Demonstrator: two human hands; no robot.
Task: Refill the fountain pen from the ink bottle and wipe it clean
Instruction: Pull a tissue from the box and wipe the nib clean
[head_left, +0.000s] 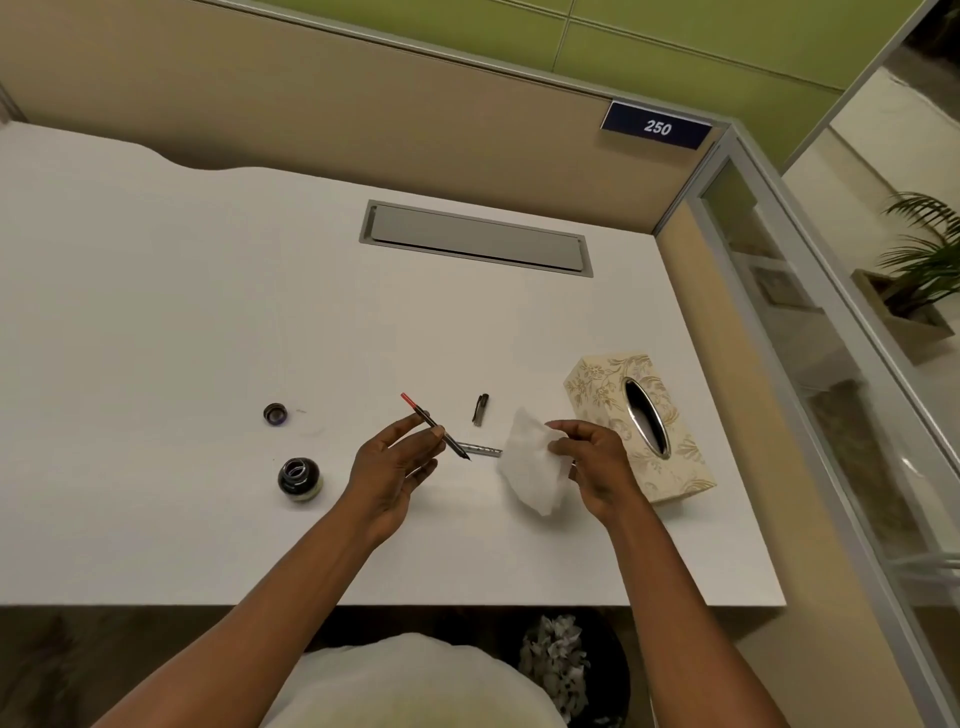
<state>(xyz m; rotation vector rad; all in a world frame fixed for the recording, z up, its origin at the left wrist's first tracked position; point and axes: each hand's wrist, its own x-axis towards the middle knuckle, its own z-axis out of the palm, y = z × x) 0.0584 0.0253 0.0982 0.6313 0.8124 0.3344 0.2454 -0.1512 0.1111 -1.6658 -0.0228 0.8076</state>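
Note:
My left hand (397, 467) pinches the slim inner section of the fountain pen (434, 425), red end up and left, dark nib pointing down and right. My right hand (592, 462) holds a crumpled white tissue (530, 467) just right of the nib, apart from it. The pen's silver barrel (480, 449) lies on the white desk (208, 312) between the hands. Its dark cap (480, 409) rests a little farther back. The open ink bottle (300, 478) stands at the left, with its lid (275, 413) lying behind it.
A floral tissue box (639, 426) sits right of my right hand. A grey cable hatch (475, 239) is set into the desk's far side. Beige partitions close off the back and right. A bin with crumpled tissues (558, 665) stands below the front edge.

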